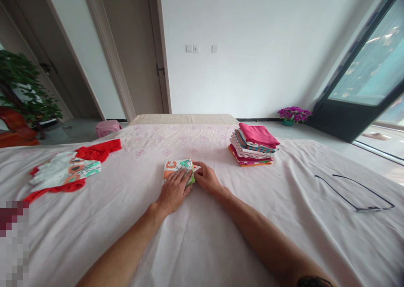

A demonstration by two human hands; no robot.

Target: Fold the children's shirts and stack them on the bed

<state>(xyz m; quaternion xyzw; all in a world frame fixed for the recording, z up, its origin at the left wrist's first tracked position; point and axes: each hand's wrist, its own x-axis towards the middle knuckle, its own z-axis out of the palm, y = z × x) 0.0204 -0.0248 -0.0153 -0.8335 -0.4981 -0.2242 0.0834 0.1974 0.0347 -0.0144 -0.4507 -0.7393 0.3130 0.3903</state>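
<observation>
The folded pile at right looks done, the patterned cloth in the middle of the surface seems almost folded, with left hand lying open upon it and right hand pinching its right edge, while the red-and-white garment at left lies unfolded.

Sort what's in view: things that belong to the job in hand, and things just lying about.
Likely part of the job:
- folded printed cloth, left hand on it, right hand at its edge
- stack of folded cloths
- loose red-and-white garment

Apparently just lying about:
- eyeglasses
- pink stool
- purple flowers
</observation>
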